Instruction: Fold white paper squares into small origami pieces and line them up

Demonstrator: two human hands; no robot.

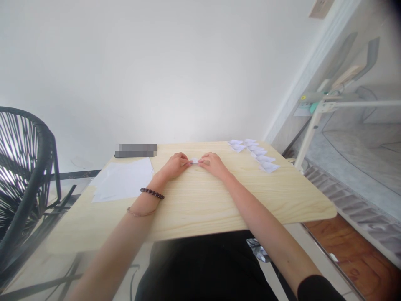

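Between my fingertips, just above or on the wooden table, is a small folded piece of white paper. My left hand pinches its left end, and my right hand pinches its right end. Only the middle of the paper shows; the fingers cover both ends. To the left of my left hand lies a stack of white paper sheets. Beyond my right hand, several folded white paper pieces stand in rows at the table's back right.
A dark, blurred-out object lies at the back left of the table. A black woven chair stands to the left. White wall rises behind the table. At the right is a white metal frame with grey handles.
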